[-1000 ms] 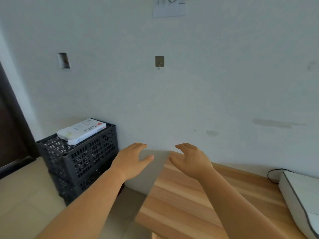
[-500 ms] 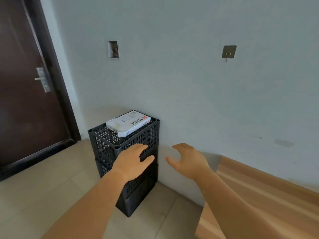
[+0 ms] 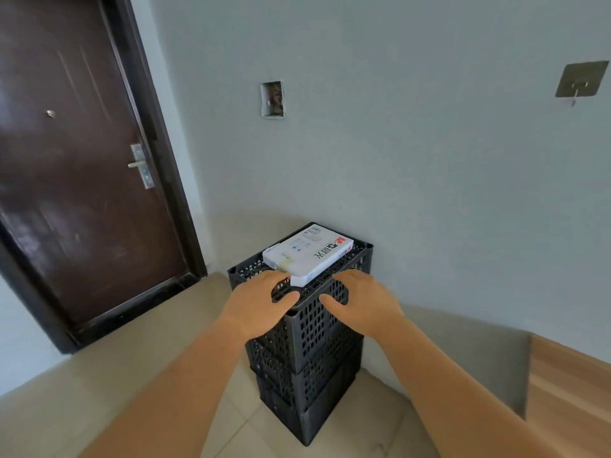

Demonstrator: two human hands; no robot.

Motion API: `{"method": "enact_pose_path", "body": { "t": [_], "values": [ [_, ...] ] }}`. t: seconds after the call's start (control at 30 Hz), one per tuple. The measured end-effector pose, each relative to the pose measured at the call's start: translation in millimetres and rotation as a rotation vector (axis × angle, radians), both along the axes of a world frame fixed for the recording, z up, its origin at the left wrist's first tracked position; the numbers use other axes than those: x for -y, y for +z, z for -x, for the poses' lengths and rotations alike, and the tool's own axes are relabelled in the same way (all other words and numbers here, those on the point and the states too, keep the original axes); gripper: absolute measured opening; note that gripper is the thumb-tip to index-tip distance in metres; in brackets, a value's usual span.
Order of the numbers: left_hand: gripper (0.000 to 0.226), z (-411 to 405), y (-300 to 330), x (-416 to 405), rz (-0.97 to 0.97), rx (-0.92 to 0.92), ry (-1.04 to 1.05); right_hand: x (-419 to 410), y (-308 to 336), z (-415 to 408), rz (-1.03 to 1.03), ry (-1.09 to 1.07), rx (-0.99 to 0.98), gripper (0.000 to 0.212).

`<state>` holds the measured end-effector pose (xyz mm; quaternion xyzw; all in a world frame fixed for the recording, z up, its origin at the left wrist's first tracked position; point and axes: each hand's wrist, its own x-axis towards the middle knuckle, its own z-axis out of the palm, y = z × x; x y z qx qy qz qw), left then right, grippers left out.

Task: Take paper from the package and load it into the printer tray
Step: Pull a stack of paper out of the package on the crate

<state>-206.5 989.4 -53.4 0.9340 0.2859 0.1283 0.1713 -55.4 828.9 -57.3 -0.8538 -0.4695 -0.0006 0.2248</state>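
Note:
A white paper package (image 3: 309,254) with red and black print lies flat on top of a stack of black perforated crates (image 3: 307,328) against the wall. My left hand (image 3: 261,304) hovers open at the package's near left corner, fingertips close to its edge. My right hand (image 3: 362,302) is open just to the right of the near corner, fingers spread over the crate's rim. Neither hand holds anything. The printer is out of view.
A dark brown door (image 3: 76,166) with a metal handle stands to the left. The wooden table's corner (image 3: 568,391) shows at the lower right. Beige floor tiles (image 3: 109,375) surround the crates. A metal hook plate (image 3: 582,79) hangs on the wall.
The view has swung left from the table and printer to the crates. Both open hands have come forward and now reach the near edge of the paper package.

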Motion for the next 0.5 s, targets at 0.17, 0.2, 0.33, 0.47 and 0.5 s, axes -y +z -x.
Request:
{"method": "enact_pose_path", "body": {
  "t": [0.17, 0.2, 0.33, 0.47, 0.5],
  "values": [
    [0.062, 3, -13, -69, 0.024, 0.025, -0.025, -63, -6, 6, 0.028, -0.051, 0.019, 0.064],
    [0.062, 4, -15, -84, 0.024, 0.023, -0.04, -76, -9, 9, 0.028, -0.063, 0.017, 0.066],
    [0.065, 8, -22, -145, 0.053, 0.023, -0.123, -128, -13, 27, 0.046, -0.137, 0.008, 0.067],
    [0.066, 5, -29, -196, 0.075, 0.014, -0.215, -170, -18, 41, 0.079, -0.207, 0.004, 0.068],
    [0.067, 3, -32, -205, 0.082, 0.01, -0.232, -178, -20, 42, 0.088, -0.219, 0.0, 0.068]
  ]
}}
